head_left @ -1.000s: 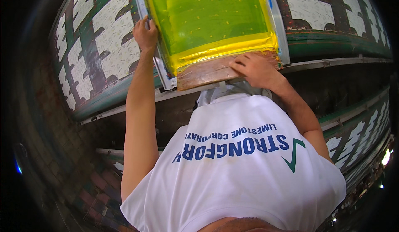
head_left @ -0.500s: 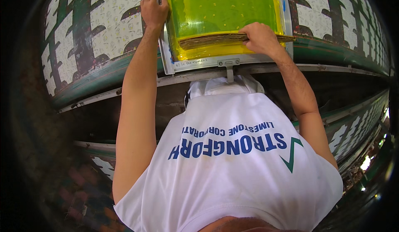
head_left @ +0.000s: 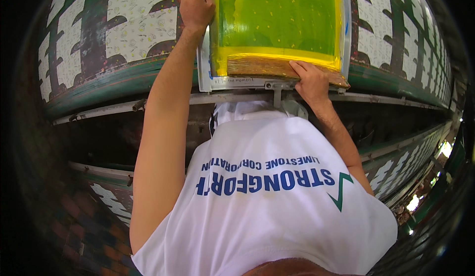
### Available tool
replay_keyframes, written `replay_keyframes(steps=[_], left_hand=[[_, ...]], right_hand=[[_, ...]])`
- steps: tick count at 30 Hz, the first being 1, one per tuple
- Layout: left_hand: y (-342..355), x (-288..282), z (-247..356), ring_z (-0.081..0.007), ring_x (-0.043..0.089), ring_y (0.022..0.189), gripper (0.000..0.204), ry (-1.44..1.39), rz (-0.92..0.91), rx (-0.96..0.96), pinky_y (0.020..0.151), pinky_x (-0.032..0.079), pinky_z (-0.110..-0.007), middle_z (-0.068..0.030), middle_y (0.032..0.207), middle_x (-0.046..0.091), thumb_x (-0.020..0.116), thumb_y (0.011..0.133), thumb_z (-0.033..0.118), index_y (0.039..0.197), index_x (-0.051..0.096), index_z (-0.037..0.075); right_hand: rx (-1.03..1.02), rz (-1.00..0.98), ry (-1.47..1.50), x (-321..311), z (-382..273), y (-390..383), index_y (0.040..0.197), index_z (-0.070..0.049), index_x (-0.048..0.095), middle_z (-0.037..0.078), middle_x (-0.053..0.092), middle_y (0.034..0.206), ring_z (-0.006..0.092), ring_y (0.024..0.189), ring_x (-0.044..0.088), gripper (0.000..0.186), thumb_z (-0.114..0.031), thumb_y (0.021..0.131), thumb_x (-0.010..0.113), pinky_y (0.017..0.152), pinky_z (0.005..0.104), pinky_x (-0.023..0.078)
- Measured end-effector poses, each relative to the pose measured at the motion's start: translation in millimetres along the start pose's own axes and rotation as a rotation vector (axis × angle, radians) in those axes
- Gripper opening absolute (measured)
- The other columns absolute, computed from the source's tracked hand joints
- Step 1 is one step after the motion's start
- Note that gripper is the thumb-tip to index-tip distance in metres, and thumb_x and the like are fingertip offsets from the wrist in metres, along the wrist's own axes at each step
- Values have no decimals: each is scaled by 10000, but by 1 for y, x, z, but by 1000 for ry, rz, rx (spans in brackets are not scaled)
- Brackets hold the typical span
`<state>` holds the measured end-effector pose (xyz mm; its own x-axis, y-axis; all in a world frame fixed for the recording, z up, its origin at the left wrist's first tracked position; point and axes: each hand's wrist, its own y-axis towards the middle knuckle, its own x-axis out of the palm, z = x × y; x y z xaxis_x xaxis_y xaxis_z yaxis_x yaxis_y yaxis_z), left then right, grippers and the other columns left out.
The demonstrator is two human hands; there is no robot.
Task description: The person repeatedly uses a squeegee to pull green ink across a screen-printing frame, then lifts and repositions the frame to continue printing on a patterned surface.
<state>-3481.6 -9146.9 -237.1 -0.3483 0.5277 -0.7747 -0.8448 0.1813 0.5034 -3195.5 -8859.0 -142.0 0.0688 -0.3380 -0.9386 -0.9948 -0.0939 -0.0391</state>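
A silkscreen printing frame (head_left: 203, 68) of pale metal lies on the table in front of me, its mesh (head_left: 279, 19) yellow-green. My left hand (head_left: 197, 8) is closed over the frame's left side bar. Along the near end of the mesh lies a wide wooden squeegee (head_left: 260, 67), spotted with yellow, its broad face tilted into view. My right hand (head_left: 312, 82) grips the squeegee right of its middle, fingers on top; the thumb is partly hidden. The squeegee's right end reaches over the frame's right bar. Its lower edge cannot be seen.
White patterned cloth pieces (head_left: 143, 19) lie in rows on the dark table, left and right of the frame. A metal bracket (head_left: 277, 92) joins the frame's near bar to the rail (head_left: 111, 111) along the table edge. Another table with cloth pieces (head_left: 110, 202) stands behind me.
My right hand has drawn the squeegee nearer to me, onto the near end of the screen, and tipped it so that its face shows. My left hand stays on the frame.
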Motion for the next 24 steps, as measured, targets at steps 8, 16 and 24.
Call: replay_keyframes(steps=[8,16,24], left_hand=[[3,-16,12,-394,610,1116,432,6,-101,-43,995,496,-467,-172,1232,688,584,873,-3,1256,740,122],[4,-19,17,-373,599,1144,511,152,-217,-76,1016,486,-457,-181,1321,659,589,893,-23,1334,745,185],[3,-19,19,-348,609,1092,554,199,-187,-43,947,524,-438,-172,1315,657,586,851,-65,1309,756,194]], right_hand=[[78,48,-65,-1,31,152,1080,-108,760,93,747,1036,331,955,727,300,-36,792,713,789,450,601],[72,12,-209,-19,104,362,1198,-181,777,137,770,1108,377,1008,748,367,-148,838,716,874,494,615],[1,-97,-196,-46,156,497,1130,-99,777,160,776,1103,358,1049,749,293,-203,869,695,877,507,617]])
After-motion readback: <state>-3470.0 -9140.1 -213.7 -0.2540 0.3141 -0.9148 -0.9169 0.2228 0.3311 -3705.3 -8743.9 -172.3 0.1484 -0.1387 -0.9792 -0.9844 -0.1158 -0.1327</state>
